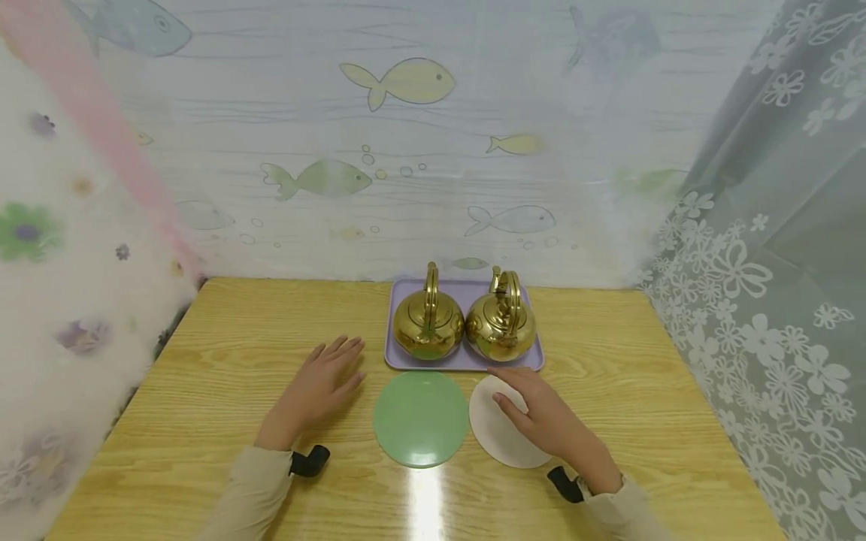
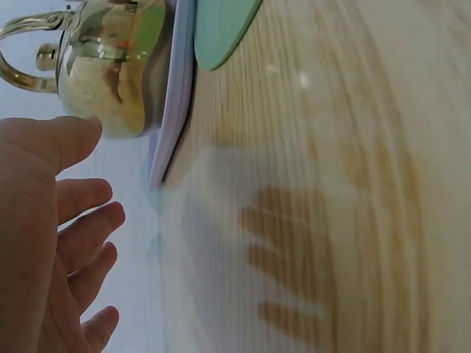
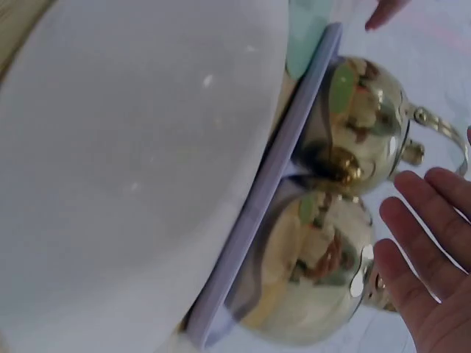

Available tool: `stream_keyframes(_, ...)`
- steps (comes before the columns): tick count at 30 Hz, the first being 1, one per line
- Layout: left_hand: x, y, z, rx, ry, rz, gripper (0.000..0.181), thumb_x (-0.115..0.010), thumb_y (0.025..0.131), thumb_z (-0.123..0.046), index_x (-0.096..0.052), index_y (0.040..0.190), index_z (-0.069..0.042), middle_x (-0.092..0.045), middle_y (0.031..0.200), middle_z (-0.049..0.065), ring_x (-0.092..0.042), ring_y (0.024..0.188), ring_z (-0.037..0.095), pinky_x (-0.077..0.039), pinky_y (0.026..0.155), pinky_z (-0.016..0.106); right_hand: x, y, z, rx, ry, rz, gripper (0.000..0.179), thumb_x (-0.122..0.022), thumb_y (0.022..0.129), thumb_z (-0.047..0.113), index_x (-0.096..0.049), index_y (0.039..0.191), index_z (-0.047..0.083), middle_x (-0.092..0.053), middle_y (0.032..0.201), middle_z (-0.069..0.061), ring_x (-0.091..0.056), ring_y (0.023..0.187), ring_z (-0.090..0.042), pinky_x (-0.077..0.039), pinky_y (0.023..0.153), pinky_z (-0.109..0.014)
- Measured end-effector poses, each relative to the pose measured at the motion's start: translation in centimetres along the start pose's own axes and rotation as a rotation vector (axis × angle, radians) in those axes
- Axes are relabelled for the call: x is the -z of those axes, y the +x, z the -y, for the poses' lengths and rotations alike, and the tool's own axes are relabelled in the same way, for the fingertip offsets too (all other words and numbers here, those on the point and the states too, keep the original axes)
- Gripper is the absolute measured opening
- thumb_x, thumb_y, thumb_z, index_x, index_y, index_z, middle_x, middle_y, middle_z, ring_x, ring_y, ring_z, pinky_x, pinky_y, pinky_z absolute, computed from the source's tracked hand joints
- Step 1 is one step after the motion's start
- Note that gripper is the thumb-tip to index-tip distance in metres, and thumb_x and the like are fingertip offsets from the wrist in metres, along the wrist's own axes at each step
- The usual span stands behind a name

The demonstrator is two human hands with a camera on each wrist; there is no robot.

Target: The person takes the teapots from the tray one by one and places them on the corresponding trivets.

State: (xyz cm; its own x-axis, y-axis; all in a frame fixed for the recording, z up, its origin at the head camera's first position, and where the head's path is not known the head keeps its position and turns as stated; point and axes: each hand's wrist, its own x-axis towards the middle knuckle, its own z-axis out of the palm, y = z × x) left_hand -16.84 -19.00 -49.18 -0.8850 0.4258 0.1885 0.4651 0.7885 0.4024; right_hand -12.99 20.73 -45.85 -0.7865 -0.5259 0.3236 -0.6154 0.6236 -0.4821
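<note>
Two shiny gold teapots with arched top handles, a left teapot (image 1: 419, 342) and a right teapot (image 1: 497, 342), stand side by side on a purple tray (image 1: 460, 366). In front of the tray lie a round green mat (image 1: 421, 421) and a round white mat (image 1: 501, 432). My left hand (image 1: 318, 391) is held over the table left of the green mat, fingers extended and holding nothing. My right hand (image 1: 544, 413) is over the white mat with its fingers stretched toward the tray's front edge; in the right wrist view its fingers (image 3: 412, 235) hold nothing.
The wooden table (image 1: 271, 323) ends against a curtain (image 1: 406, 150) printed with fish. A flowered sheet (image 1: 81, 263) hangs at the left side and a sheer curtain with white flowers (image 1: 778, 338) at the right. A black wrist mount (image 1: 311, 460) juts from the left sleeve.
</note>
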Motion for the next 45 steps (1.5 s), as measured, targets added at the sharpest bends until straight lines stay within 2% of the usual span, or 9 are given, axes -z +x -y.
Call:
stream_keyframes(6,-0.7,1.0,-0.3,-0.030,0.021,-0.026,0.051,-0.054,0.105,-0.024,-0.049,0.149,0.001,-0.050,0.154,0.016,-0.039,0.146,0.040,-0.026,0.121,0.063,-1.2,1.7,1.1,0.000,0.038,-0.005,0.048,-0.063,0.101,0.017,-0.053,0.146,0.003,-0.060,0.142,-0.012,-0.056,0.132,-0.030,-0.050,0.107,-0.050)
stream_keyframes(13,-1.1,2.1,-0.6,-0.025,0.004,0.003,0.051,-0.050,0.106,-0.026,-0.047,0.151,0.000,-0.048,0.155,0.015,-0.036,0.148,0.040,-0.025,0.122,0.062,-2.3,3.5,2.0,0.009,0.059,-0.056,0.053,-0.066,0.098,0.011,-0.050,0.148,0.000,-0.059,0.143,-0.017,-0.054,0.132,-0.035,-0.049,0.106,-0.054)
stream_keyframes(20,-1.9,3.1,-0.4,-0.030,-0.012,0.002,0.051,-0.051,0.106,-0.025,-0.049,0.150,-0.001,-0.050,0.154,0.015,-0.037,0.147,0.040,-0.026,0.122,0.061,-3.4,5.3,2.2,-0.022,0.135,-0.118,0.051,-0.061,0.102,0.013,-0.048,0.150,0.002,-0.054,0.146,-0.016,-0.051,0.136,-0.032,-0.044,0.112,-0.052)
stream_keyframes(23,-2.3,3.4,-0.2,-0.032,-0.029,-0.006,0.050,-0.052,0.105,-0.023,-0.049,0.149,0.000,-0.050,0.153,0.017,-0.037,0.147,0.041,-0.025,0.122,0.062,-4.0,6.0,1.9,-0.046,0.208,-0.153,0.050,-0.059,0.103,0.012,-0.047,0.150,0.001,-0.053,0.147,-0.017,-0.049,0.138,-0.033,-0.042,0.114,-0.053)
stream_keyframes(32,-3.7,3.9,0.6,-0.023,-0.078,-0.023,0.047,-0.051,0.106,-0.023,-0.051,0.148,-0.001,-0.051,0.153,0.016,-0.038,0.147,0.041,-0.026,0.121,0.063,-5.5,8.5,1.1,-0.128,0.544,-0.274,0.045,-0.053,0.105,0.007,-0.047,0.148,-0.004,-0.052,0.147,-0.024,-0.050,0.138,-0.037,-0.043,0.113,-0.052)
stream_keyframes(37,-4.0,4.0,0.5,-0.002,-0.101,-0.018,0.047,-0.051,0.106,-0.023,-0.051,0.149,-0.003,-0.050,0.153,0.016,-0.037,0.147,0.041,-0.025,0.122,0.062,-5.7,9.8,1.0,-0.211,0.691,-0.290,0.045,-0.050,0.107,0.011,-0.045,0.148,-0.007,-0.052,0.146,-0.026,-0.050,0.137,-0.038,-0.046,0.110,-0.026)
stream_keyframes(40,-4.0,3.9,0.3,0.013,-0.110,-0.011,0.048,-0.052,0.105,-0.024,-0.051,0.148,-0.002,-0.049,0.154,0.017,-0.036,0.148,0.041,-0.024,0.122,0.062,-5.6,10.5,1.0,-0.251,0.798,-0.291,0.045,-0.047,0.108,0.013,-0.044,0.149,-0.008,-0.052,0.146,-0.026,-0.049,0.138,-0.039,-0.045,0.108,-0.018)
stream_keyframes(42,-4.0,3.9,0.1,0.022,-0.114,-0.010,0.049,-0.053,0.105,-0.024,-0.052,0.148,-0.001,-0.049,0.154,0.018,-0.036,0.148,0.042,-0.023,0.122,0.063,-5.5,11.0,1.0,-0.260,0.842,-0.289,0.046,-0.046,0.109,0.013,-0.043,0.148,-0.009,-0.053,0.145,-0.028,-0.050,0.136,-0.041,-0.046,0.109,-0.024)
stream_keyframes(45,-4.0,4.0,-0.1,0.030,-0.124,-0.012,0.050,-0.055,0.104,-0.024,-0.052,0.147,0.001,-0.049,0.154,0.018,-0.035,0.148,0.043,-0.023,0.122,0.063,-5.4,11.6,0.9,-0.255,0.885,-0.291,0.045,-0.043,0.109,0.013,-0.043,0.147,-0.012,-0.053,0.143,-0.032,-0.051,0.133,-0.045,-0.047,0.111,-0.041)
